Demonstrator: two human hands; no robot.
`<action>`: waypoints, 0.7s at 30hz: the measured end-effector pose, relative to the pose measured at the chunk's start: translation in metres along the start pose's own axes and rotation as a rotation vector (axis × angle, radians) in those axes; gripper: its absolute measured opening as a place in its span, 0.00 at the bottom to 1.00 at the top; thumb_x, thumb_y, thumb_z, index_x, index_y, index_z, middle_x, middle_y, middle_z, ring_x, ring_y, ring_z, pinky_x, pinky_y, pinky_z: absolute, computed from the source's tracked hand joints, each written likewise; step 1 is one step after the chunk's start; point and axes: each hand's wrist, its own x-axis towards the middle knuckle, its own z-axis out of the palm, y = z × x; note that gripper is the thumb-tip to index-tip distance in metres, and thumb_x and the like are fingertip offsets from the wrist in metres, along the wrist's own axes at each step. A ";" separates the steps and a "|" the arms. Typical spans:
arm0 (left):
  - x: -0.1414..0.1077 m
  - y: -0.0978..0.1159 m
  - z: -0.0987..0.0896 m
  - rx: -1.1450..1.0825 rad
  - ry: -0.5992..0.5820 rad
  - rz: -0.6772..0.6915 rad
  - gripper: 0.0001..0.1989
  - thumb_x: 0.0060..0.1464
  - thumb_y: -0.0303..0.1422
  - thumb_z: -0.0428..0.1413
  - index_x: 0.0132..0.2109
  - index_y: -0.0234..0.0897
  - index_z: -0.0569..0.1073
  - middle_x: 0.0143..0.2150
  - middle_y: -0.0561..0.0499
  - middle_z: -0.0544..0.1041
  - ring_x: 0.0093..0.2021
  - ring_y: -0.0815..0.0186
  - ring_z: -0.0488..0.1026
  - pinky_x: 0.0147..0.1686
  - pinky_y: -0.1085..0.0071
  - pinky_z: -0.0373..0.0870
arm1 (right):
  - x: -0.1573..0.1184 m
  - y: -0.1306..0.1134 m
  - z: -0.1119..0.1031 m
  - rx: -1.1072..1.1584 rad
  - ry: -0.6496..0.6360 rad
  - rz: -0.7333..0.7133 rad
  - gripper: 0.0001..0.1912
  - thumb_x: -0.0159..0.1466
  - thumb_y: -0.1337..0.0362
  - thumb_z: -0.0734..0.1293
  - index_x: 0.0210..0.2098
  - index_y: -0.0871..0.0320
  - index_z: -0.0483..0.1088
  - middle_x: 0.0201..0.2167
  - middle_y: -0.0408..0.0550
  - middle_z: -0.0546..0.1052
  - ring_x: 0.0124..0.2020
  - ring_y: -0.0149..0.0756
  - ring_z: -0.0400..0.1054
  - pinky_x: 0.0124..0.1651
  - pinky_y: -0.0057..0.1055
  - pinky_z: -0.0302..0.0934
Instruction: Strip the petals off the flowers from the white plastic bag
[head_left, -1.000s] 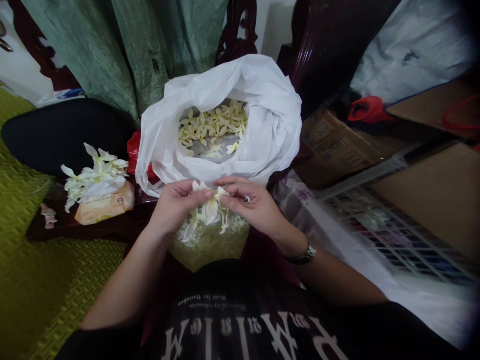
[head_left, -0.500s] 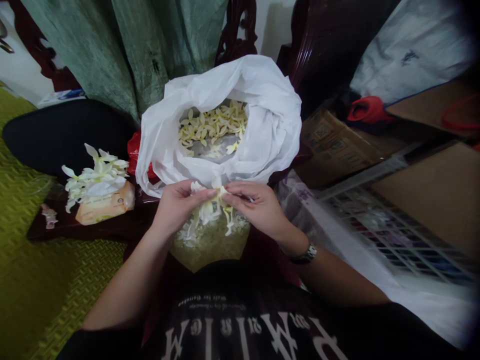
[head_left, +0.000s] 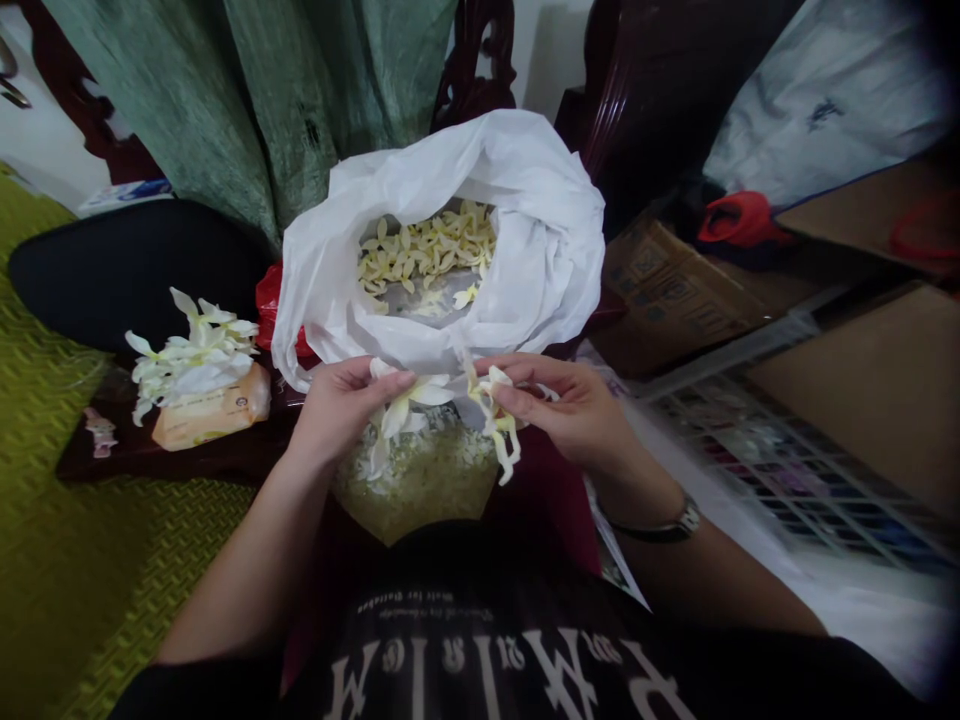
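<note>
Thumb and fingers of my left hand (head_left: 341, 405) pinch a white, long-petalled artificial-looking flower (head_left: 409, 397). My right hand (head_left: 559, 405) grips a second piece, a pale yellow-white flower part (head_left: 501, 415) with strips dangling below the fingers. A gap separates the two hands. Just beyond them stands an open white plastic bag (head_left: 551, 225), its rim folded outward, with many pale yellow flower pieces (head_left: 431, 245) inside. Under the hands lies a yellowish bag or sheet (head_left: 420, 490) strewn with small white bits.
At the left, white flowers (head_left: 199, 335) lie on an orange tissue pack (head_left: 217, 408) on a dark wooden surface (head_left: 135, 460). A red bag (head_left: 276, 305) sits behind. Cardboard boxes (head_left: 679, 290) and a white wire rack (head_left: 780, 450) stand at the right.
My hands, close together before over one flower, have come apart. The right one has moved right with its piece, while the left keeps the flower near the same spot.
</note>
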 end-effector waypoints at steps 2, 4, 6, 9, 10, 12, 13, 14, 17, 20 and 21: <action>0.000 0.002 0.001 0.008 -0.004 0.019 0.14 0.45 0.42 0.71 0.32 0.36 0.82 0.27 0.51 0.80 0.26 0.69 0.71 0.28 0.74 0.68 | -0.002 -0.008 -0.001 -0.033 -0.033 -0.020 0.07 0.62 0.59 0.73 0.29 0.54 0.79 0.50 0.48 0.82 0.45 0.41 0.77 0.40 0.34 0.69; -0.001 0.004 0.002 0.023 -0.023 0.030 0.13 0.46 0.42 0.71 0.32 0.36 0.82 0.28 0.51 0.81 0.27 0.69 0.72 0.29 0.74 0.68 | -0.002 -0.012 -0.002 -0.062 -0.059 -0.034 0.06 0.63 0.60 0.73 0.30 0.53 0.80 0.53 0.47 0.81 0.44 0.39 0.77 0.37 0.33 0.68; -0.002 0.006 0.001 0.046 -0.050 0.033 0.13 0.48 0.42 0.70 0.34 0.36 0.83 0.30 0.51 0.81 0.28 0.69 0.72 0.30 0.75 0.68 | 0.000 -0.012 -0.002 -0.068 -0.073 -0.033 0.06 0.63 0.60 0.73 0.30 0.53 0.80 0.51 0.47 0.82 0.43 0.39 0.77 0.36 0.33 0.68; -0.003 0.006 -0.002 0.058 -0.098 0.024 0.13 0.51 0.42 0.68 0.37 0.36 0.84 0.32 0.49 0.82 0.31 0.68 0.74 0.33 0.74 0.70 | 0.001 -0.010 -0.001 -0.050 -0.070 -0.005 0.06 0.63 0.59 0.73 0.32 0.53 0.81 0.44 0.47 0.84 0.42 0.40 0.78 0.37 0.33 0.69; -0.003 0.006 -0.003 0.057 -0.114 0.019 0.13 0.52 0.42 0.68 0.38 0.36 0.84 0.33 0.49 0.82 0.31 0.68 0.75 0.34 0.74 0.70 | 0.001 -0.009 0.001 -0.042 -0.064 -0.002 0.06 0.63 0.58 0.72 0.33 0.53 0.81 0.43 0.47 0.84 0.42 0.40 0.78 0.37 0.34 0.70; -0.004 0.005 -0.004 0.059 -0.150 0.001 0.14 0.53 0.43 0.67 0.39 0.36 0.84 0.34 0.48 0.83 0.32 0.66 0.76 0.35 0.73 0.71 | 0.001 -0.007 0.005 -0.043 -0.068 -0.020 0.06 0.64 0.59 0.72 0.33 0.53 0.81 0.46 0.48 0.84 0.43 0.41 0.78 0.39 0.34 0.71; -0.004 0.005 -0.004 0.058 -0.166 -0.009 0.14 0.53 0.43 0.67 0.40 0.36 0.84 0.34 0.48 0.83 0.32 0.66 0.76 0.35 0.73 0.71 | 0.001 -0.006 0.008 -0.056 -0.075 -0.045 0.06 0.64 0.59 0.72 0.33 0.53 0.81 0.48 0.48 0.83 0.45 0.41 0.78 0.40 0.35 0.72; -0.005 0.005 -0.004 0.055 -0.180 -0.018 0.15 0.53 0.43 0.66 0.40 0.36 0.84 0.34 0.47 0.83 0.32 0.66 0.76 0.34 0.73 0.71 | 0.001 -0.004 0.011 -0.079 -0.085 -0.080 0.06 0.64 0.60 0.72 0.33 0.53 0.81 0.51 0.49 0.82 0.47 0.41 0.77 0.43 0.36 0.72; -0.007 0.003 -0.002 0.023 -0.206 -0.033 0.14 0.54 0.43 0.66 0.40 0.36 0.83 0.33 0.48 0.82 0.31 0.67 0.75 0.33 0.73 0.71 | 0.000 0.005 0.024 -0.157 -0.121 -0.190 0.04 0.63 0.60 0.73 0.34 0.52 0.81 0.54 0.51 0.80 0.50 0.42 0.76 0.51 0.40 0.71; -0.010 -0.002 0.000 -0.015 -0.177 -0.046 0.13 0.51 0.42 0.68 0.34 0.35 0.82 0.29 0.50 0.81 0.27 0.69 0.73 0.29 0.74 0.69 | 0.000 0.018 0.037 -0.165 -0.137 -0.209 0.08 0.64 0.57 0.72 0.33 0.52 0.81 0.40 0.49 0.82 0.40 0.38 0.77 0.44 0.37 0.71; -0.011 -0.005 0.001 -0.023 -0.160 -0.054 0.13 0.50 0.41 0.68 0.32 0.35 0.81 0.27 0.51 0.79 0.26 0.70 0.72 0.28 0.74 0.68 | -0.001 0.022 0.040 -0.153 -0.131 -0.196 0.09 0.65 0.56 0.71 0.32 0.52 0.81 0.35 0.48 0.82 0.36 0.37 0.76 0.41 0.35 0.71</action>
